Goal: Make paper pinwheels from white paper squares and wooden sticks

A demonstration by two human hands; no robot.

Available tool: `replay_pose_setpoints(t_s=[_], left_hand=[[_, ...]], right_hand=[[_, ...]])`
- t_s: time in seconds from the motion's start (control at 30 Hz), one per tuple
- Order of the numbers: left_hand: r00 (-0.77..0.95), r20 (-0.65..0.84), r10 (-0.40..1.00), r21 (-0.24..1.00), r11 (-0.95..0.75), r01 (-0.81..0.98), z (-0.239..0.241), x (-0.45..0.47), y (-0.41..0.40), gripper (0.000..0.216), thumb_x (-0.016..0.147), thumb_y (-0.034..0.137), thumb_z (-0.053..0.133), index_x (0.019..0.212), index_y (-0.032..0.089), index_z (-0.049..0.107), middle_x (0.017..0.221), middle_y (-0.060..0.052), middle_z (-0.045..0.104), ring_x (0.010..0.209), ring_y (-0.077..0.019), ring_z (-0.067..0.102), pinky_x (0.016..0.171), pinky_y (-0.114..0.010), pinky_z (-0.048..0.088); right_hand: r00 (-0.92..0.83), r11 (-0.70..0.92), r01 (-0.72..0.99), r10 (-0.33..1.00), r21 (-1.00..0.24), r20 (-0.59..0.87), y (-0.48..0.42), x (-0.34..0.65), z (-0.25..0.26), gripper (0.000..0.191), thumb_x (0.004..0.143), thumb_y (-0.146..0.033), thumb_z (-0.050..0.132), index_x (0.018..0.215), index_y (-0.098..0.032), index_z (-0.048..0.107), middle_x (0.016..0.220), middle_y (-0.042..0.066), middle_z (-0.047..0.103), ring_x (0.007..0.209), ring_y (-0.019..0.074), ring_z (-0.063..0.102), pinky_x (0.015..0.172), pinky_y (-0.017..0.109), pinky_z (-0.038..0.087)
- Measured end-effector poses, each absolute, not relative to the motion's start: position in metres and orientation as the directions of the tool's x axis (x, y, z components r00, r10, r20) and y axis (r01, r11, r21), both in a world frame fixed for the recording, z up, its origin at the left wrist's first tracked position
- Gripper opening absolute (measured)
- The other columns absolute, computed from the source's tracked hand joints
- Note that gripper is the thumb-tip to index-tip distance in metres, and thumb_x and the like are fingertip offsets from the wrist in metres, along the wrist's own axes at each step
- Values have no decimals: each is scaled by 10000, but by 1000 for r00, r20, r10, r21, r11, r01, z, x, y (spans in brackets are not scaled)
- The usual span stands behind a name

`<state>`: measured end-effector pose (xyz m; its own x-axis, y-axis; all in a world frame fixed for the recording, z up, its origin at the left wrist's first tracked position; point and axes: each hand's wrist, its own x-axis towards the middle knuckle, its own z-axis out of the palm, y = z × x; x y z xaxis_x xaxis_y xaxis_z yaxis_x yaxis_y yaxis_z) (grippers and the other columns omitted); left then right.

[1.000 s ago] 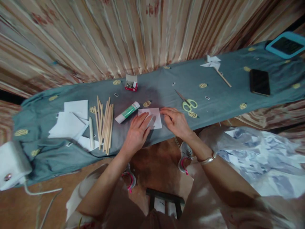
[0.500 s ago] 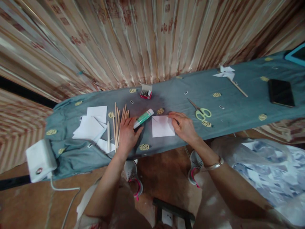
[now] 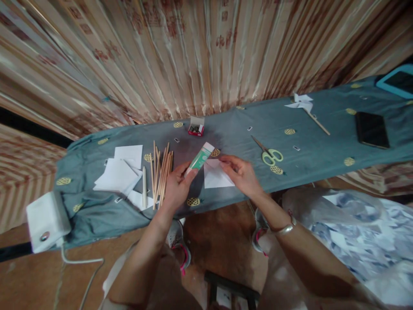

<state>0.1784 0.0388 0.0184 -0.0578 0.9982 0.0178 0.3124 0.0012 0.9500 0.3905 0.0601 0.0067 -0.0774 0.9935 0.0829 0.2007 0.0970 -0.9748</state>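
Observation:
My left hand (image 3: 178, 183) is closed around a glue tube (image 3: 200, 157) with a green label, its white end tilted up and to the right. Just right of it, a square sheet of white paper (image 3: 217, 178) lies on the cloth. The fingers and thumb of my right hand (image 3: 240, 173) are bent together at the sheet's upper right, covering that corner. Several wooden sticks (image 3: 165, 172) lie left of my left hand, beside a thicker white stick (image 3: 144, 189).
White paper sheets (image 3: 118, 174) overlap at the left. A small red box (image 3: 196, 129) of metal pieces stands open at the back. Green-handled scissors (image 3: 271, 156), a paper pinwheel (image 3: 302, 103) on a stick and a black phone (image 3: 372, 130) lie rightward. A white device (image 3: 48, 219) sits at the left edge.
My left hand has raised the glue tube off the cloth and turned it more upright. My right fingers have moved left over the paper's upper edge. The view has shifted slightly.

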Motion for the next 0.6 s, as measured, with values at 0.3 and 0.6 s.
replay_pose_setpoints(t_s=[0.3,0.6], left_hand=[[166,-236,957,953,261,-152,19,215,25,434,708,526,785,926,152,781,820,-38,741,734,-154,622,751,-278,480],[190,-273,943,942,302,-145,21,219,31,452,673,547,803,878,149,749,660,-9,680,598,-121,571,646,-252,470]], right_hand=[[-341,-350,-341,911,-873,-232,52,378,22,393,603,-482,881,838,-190,763,789,13,758,710,160,669,724,291,544],[-211,-385,-405,922,-829,-325,56,382,19,423,563,-523,897,747,-170,752,704,12,739,590,114,608,585,239,500]])
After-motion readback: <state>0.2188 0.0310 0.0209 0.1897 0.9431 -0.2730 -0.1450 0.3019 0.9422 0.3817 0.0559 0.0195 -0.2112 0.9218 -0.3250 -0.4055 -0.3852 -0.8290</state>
